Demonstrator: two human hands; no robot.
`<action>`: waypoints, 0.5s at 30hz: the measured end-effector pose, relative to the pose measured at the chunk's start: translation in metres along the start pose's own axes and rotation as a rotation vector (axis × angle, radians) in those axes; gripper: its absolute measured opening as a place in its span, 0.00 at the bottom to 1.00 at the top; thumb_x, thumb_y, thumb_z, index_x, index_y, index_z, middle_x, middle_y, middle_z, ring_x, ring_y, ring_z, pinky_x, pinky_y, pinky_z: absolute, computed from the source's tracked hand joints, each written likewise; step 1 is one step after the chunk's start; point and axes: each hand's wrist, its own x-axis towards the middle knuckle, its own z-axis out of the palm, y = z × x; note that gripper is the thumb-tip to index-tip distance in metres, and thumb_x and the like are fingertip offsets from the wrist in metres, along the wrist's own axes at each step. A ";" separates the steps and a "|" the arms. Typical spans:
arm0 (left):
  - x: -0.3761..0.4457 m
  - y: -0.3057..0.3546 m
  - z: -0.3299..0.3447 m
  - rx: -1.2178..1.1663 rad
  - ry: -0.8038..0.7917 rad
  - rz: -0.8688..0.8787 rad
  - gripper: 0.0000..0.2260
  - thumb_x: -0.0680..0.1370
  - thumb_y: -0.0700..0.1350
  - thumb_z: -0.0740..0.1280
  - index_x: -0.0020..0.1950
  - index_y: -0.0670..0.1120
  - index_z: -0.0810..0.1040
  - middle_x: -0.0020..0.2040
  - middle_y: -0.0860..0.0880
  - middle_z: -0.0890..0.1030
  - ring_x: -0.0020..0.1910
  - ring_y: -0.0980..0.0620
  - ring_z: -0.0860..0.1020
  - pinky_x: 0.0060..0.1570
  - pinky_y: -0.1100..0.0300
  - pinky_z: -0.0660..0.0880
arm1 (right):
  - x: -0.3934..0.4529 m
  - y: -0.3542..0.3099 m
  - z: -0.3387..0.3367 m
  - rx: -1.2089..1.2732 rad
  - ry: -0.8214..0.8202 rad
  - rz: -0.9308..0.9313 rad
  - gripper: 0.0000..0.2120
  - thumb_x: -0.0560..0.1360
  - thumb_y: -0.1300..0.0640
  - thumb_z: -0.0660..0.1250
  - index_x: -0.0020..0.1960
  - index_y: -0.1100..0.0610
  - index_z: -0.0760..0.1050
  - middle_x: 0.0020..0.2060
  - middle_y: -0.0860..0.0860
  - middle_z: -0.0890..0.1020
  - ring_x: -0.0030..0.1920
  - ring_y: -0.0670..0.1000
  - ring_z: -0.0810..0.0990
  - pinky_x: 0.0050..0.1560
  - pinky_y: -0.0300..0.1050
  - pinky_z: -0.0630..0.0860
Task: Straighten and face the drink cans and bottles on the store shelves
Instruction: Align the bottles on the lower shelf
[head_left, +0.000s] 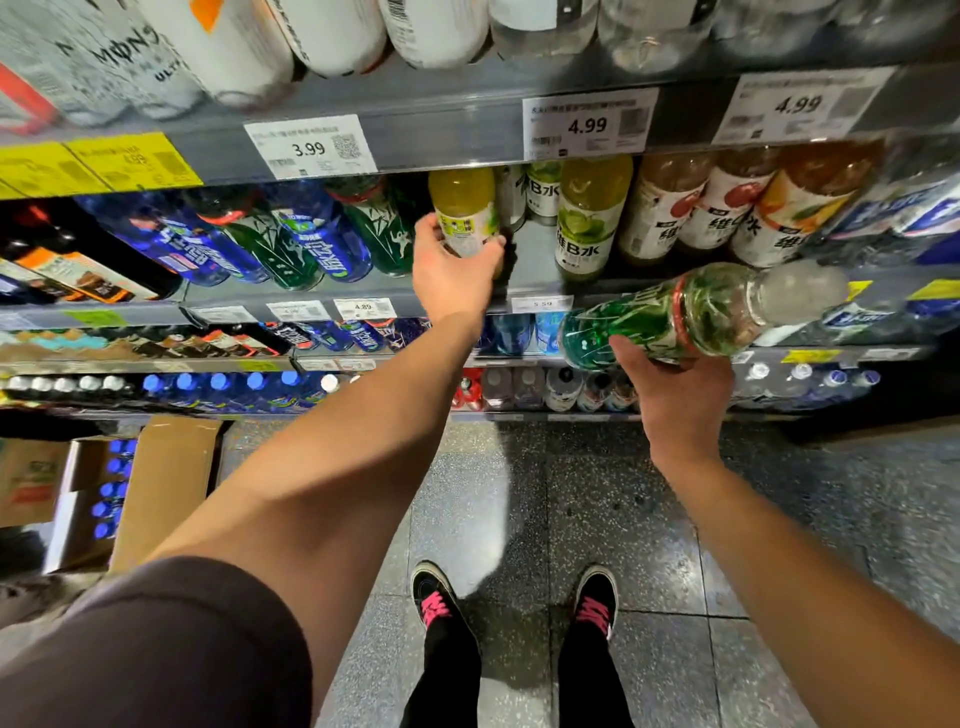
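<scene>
1. Far left, on the middle shelf (291, 291), dark and blue bottles (322, 244) and green ones stand close together along the front edge, labels outward; this stretch looks already faced, in my judgement.
2. The left hand (452, 265) reaches to the shelf, its grip wrapped around the lower half of an upright yellow bottle (465, 213) of clear plastic with a pale paper label. Bare grey metal shows just to its right, a gap in the row still to be filled.
3. Next stands a lime-green bottle (587, 218), then orange and red fruit drinks, smooth rounded plastic with glossy white labels, mostly turned forward.
4. The right hand (675, 384) holds a green bottle (670, 317) lying sideways in front of the shelf edge, away from any row, its grip clamped beneath the middle; the cap end points right and is blurred.
5. Judged overall, the work is partway: one bottle is being set, one waits for a place, and the lower shelves remain unchecked.
6. Below, a speckled stone floor (649, 519) and an open cardboard box (156, 488) at far left.
</scene>
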 end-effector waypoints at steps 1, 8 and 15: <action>-0.004 0.000 0.000 0.005 -0.040 0.027 0.29 0.64 0.54 0.79 0.61 0.51 0.73 0.54 0.54 0.82 0.52 0.55 0.80 0.56 0.57 0.77 | -0.001 -0.001 0.000 0.011 0.001 0.010 0.22 0.65 0.40 0.78 0.51 0.53 0.80 0.43 0.39 0.85 0.46 0.42 0.85 0.49 0.33 0.78; -0.022 0.017 0.020 -0.005 -0.232 0.102 0.25 0.65 0.49 0.80 0.57 0.51 0.74 0.49 0.53 0.83 0.48 0.53 0.81 0.52 0.55 0.79 | -0.008 -0.002 -0.006 0.025 -0.038 0.032 0.25 0.66 0.42 0.78 0.54 0.58 0.80 0.45 0.46 0.86 0.47 0.46 0.85 0.51 0.40 0.80; -0.019 0.017 0.016 -0.023 -0.343 0.121 0.29 0.64 0.48 0.82 0.61 0.48 0.74 0.47 0.58 0.78 0.44 0.62 0.78 0.43 0.74 0.73 | -0.009 -0.011 -0.004 -0.050 -0.058 0.005 0.21 0.67 0.44 0.78 0.53 0.56 0.80 0.45 0.40 0.85 0.47 0.41 0.84 0.49 0.31 0.77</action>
